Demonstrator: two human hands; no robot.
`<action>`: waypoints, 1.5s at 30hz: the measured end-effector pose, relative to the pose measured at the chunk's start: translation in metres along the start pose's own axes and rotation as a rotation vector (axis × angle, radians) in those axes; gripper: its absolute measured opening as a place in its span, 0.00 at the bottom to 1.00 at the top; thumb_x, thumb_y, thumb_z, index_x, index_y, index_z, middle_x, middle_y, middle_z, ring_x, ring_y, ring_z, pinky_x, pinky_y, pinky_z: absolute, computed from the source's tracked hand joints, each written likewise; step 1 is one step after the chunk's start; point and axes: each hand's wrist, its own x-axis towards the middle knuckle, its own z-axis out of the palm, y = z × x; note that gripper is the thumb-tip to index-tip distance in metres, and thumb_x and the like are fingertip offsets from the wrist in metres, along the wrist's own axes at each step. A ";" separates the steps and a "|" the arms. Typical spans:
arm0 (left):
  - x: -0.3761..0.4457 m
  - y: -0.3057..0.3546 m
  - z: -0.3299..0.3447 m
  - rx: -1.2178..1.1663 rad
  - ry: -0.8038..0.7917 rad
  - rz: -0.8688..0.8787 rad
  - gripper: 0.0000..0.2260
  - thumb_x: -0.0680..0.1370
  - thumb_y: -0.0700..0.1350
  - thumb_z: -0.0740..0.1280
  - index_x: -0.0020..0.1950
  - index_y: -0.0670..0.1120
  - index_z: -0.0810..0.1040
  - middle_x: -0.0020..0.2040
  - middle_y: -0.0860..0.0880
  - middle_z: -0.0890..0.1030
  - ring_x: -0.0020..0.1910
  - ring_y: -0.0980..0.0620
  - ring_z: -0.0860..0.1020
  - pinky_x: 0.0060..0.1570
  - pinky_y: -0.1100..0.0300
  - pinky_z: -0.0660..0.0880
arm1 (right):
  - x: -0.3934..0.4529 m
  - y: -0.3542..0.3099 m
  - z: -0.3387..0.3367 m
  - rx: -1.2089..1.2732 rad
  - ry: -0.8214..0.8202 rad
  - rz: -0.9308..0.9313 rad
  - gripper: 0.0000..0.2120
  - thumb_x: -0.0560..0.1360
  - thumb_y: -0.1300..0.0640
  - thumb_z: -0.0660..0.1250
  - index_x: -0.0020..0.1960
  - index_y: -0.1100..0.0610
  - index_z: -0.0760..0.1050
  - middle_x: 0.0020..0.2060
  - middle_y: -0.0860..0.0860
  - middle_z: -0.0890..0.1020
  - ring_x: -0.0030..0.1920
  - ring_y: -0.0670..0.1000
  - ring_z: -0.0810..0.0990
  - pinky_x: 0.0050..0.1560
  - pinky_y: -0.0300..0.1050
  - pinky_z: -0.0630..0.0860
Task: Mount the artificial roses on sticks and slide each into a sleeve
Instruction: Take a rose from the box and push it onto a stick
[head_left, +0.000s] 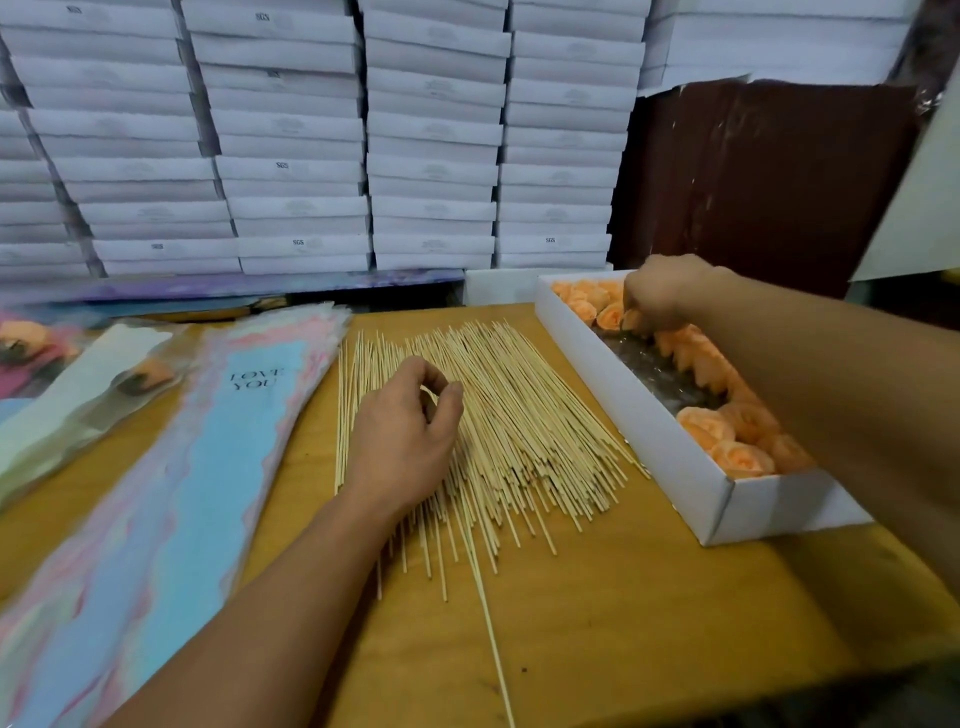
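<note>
Head view, looking down at a wooden tabletop (623, 597).

Center of frame: a loose pile of thin pale sticks (519, 415) fanned out on the tabletop. The left hand (405, 431) rests on top of the pile, lower center-left; its thumb & forefinger tips meet in a pinch, other fingers (447, 405) curled. 1 long stick (491, 623) runs from under that hand down toward the bottom edge of frame; cannot tell for sure whether the pinch is on that stick.

Right of frame: a long white box (649, 431) lies at an angle on the tabletop, just beside the sticks. Peach artificial roses (727, 431) sit inside it, w/ a bare crinkly clear liner showing in the middle. The right hand (665, 296) reaches into the far end of the box, upper right of center, fingers bent down & pinching at a rose (631, 318) there; fingertips mostly hidden.

Left of frame: a stack of pastel blue-pink sleeves (197, 467) printed "LOVE YOU", lying flat from upper center-left to lower left. Further left, upper left of the tabletop, finished sleeved roses (104, 384), blurred.

Top of frame: wall of stacked white flat boxes (431, 130) behind the tabletop; dark brown panel (753, 182) at upper right.
</note>
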 end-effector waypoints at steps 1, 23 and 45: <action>0.000 0.000 0.000 0.003 -0.004 -0.001 0.07 0.81 0.52 0.64 0.46 0.52 0.74 0.27 0.51 0.76 0.26 0.57 0.72 0.29 0.57 0.67 | -0.002 0.001 -0.002 0.017 -0.005 0.001 0.12 0.77 0.48 0.69 0.57 0.51 0.82 0.40 0.48 0.78 0.38 0.51 0.78 0.39 0.49 0.81; 0.000 0.013 -0.010 -0.107 0.003 0.154 0.26 0.75 0.45 0.75 0.73 0.49 0.73 0.60 0.55 0.80 0.56 0.59 0.78 0.56 0.63 0.77 | -0.097 -0.133 -0.107 0.797 -0.220 -0.279 0.12 0.71 0.50 0.73 0.34 0.58 0.82 0.24 0.47 0.78 0.23 0.46 0.72 0.23 0.37 0.69; 0.016 -0.008 -0.019 -0.270 0.339 -0.289 0.08 0.77 0.52 0.73 0.48 0.51 0.77 0.41 0.54 0.82 0.43 0.50 0.83 0.48 0.52 0.78 | -0.063 -0.219 -0.049 0.819 0.039 0.109 0.17 0.75 0.52 0.74 0.36 0.55 0.67 0.35 0.51 0.73 0.38 0.54 0.75 0.28 0.43 0.62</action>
